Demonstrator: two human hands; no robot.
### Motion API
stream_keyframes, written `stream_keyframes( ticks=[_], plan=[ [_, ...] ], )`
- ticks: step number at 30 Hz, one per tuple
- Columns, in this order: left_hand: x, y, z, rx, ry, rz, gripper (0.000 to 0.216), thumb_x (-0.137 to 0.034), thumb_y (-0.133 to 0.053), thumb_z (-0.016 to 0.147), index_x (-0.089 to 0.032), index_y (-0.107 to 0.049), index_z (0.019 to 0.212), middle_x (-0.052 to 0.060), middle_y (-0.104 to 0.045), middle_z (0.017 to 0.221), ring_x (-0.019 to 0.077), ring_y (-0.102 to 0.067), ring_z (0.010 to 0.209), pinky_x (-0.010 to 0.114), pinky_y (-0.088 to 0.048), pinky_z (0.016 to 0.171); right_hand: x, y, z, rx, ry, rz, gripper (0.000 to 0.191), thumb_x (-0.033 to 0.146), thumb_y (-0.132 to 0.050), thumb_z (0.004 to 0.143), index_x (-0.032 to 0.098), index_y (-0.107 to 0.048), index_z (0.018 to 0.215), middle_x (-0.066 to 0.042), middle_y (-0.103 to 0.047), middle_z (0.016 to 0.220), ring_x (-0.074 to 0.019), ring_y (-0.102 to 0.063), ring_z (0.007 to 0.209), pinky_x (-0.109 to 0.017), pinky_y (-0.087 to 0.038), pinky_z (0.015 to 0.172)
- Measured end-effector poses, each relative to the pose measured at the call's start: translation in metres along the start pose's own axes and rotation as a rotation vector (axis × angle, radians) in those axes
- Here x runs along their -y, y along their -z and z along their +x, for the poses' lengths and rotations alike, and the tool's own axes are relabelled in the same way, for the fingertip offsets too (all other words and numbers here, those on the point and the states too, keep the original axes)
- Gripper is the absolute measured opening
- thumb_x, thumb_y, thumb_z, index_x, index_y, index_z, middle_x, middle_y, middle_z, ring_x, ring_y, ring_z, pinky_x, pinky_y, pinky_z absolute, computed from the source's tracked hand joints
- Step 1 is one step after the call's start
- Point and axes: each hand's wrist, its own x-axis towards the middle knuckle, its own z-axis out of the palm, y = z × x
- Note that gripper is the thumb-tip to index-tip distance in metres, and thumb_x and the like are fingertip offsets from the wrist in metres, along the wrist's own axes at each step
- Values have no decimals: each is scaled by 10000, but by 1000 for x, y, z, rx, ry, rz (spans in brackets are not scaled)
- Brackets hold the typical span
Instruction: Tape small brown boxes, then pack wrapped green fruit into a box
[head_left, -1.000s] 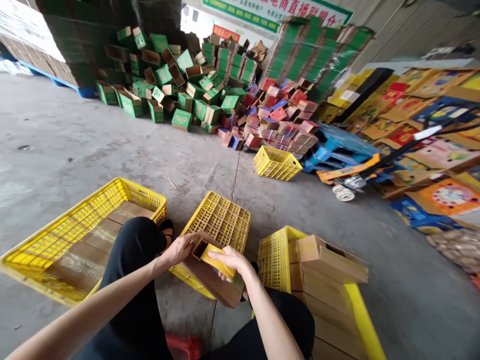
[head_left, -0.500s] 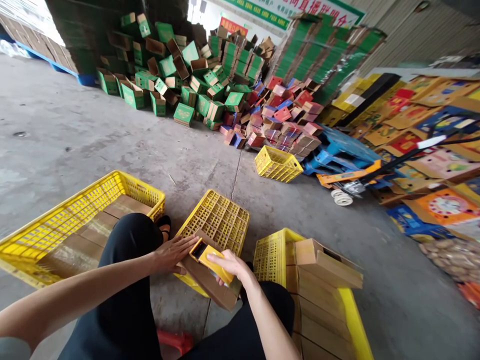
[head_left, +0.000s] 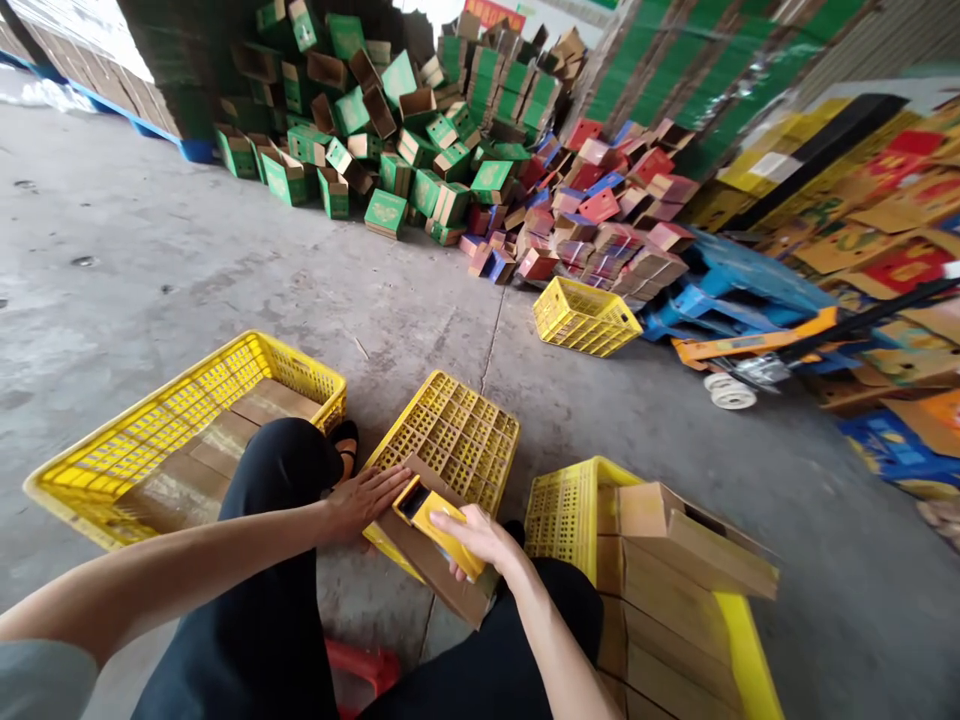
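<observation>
A narrow cardboard box (head_left: 435, 580) lies slanted on an upturned yellow crate (head_left: 461, 425) between my knees. My left hand (head_left: 367, 500) rests flat on the far end of the box, its fingers stretched out and pressing the cardboard. In my right hand (head_left: 480, 535) is a boxy yellow hand tool (head_left: 439, 525) with a dark opening at its front; its exact kind is unclear. The tool sits against the top of the box, close to my left fingertips. My right fingers wrap round its rear part, and its underside is hidden.
A yellow crate (head_left: 82, 470) with cardboard boxes stands at my left, another (head_left: 562, 510) with several boxes at my right. Farther off are a small yellow crate (head_left: 585, 320), a pallet jack (head_left: 750, 350), blue pallets (head_left: 735, 270) and heaped green boxes (head_left: 386, 210). A red stool (head_left: 367, 665) shows below.
The view has shifted, so the scene sits farther right in the picture. Both hands keep their places on the box, and the yellow tool has hardly moved against it.
</observation>
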Motion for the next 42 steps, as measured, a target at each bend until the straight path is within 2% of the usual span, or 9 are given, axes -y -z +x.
stream_keyframes(
  ticks=[4,9,13,16,20,25,32,37,42],
  plan=[
    [1,1,1,1,11,-28,1228,-683,-704,811,-141,-40,1691,222,-164,1745,380,-165,1616,488,-200,1268,-11,6,-10,-11,-14,18,440,616,-547,988,198,-649,899,-24,-678,525,-200,-708,503,-269,-596,540],
    [-5,5,1,26,19,-12,1305,-641,-769,758,-120,-14,1686,239,-153,1742,411,-181,1607,551,-176,1279,-20,5,-14,-32,-18,17,392,569,-561,996,201,-646,891,-3,-656,491,-185,-670,441,-230,-533,464],
    [-17,7,3,-18,-25,11,1266,-610,-736,804,-102,17,1686,249,-112,1744,425,-122,1613,581,-112,1297,-21,3,-11,-48,-12,31,387,570,-575,986,210,-646,862,-17,-667,514,-192,-678,458,-246,-545,476],
    [-23,2,6,-33,-91,-15,1253,-590,-704,841,-75,75,1676,263,-89,1741,413,-94,1618,555,-140,1305,-24,3,-11,-40,10,37,448,639,-616,947,209,-639,824,-39,-677,540,-202,-674,463,-266,-536,478],
    [-20,-7,11,7,-164,-53,1279,-594,-702,850,-80,139,1664,271,-61,1741,412,-90,1618,569,-166,1302,-25,2,-12,-43,14,75,489,679,-643,915,194,-638,852,-57,-674,541,-215,-668,463,-282,-524,469],
    [-16,-5,13,57,-162,-46,1313,-599,-698,851,-96,217,1647,252,13,1749,403,-31,1624,569,-127,1310,-28,-1,-13,-48,-4,83,443,607,-585,961,171,-647,912,-57,-682,547,-206,-681,475,-275,-555,492],
    [-16,0,13,58,-161,-65,1264,-560,-723,850,-113,122,1678,226,-13,1755,403,-72,1623,563,-128,1311,-48,5,-28,-68,-17,79,484,653,-588,948,174,-657,916,-41,-693,550,-194,-686,474,-247,-550,490],
    [-21,-3,12,48,-134,-16,1259,-562,-774,813,-166,30,1698,215,12,1759,439,-79,1615,598,-136,1299,-52,5,-31,-84,-5,97,459,609,-593,968,161,-662,895,-37,-674,526,-173,-654,430,-230,-530,465],
    [-34,-7,18,72,-158,-37,1320,-600,-752,814,-126,125,1678,229,-25,1756,415,-106,1618,561,-193,1297,-50,1,-31,-113,-12,78,454,594,-571,986,155,-671,928,-46,-678,534,-188,-666,450,-239,-534,467]
  ],
)
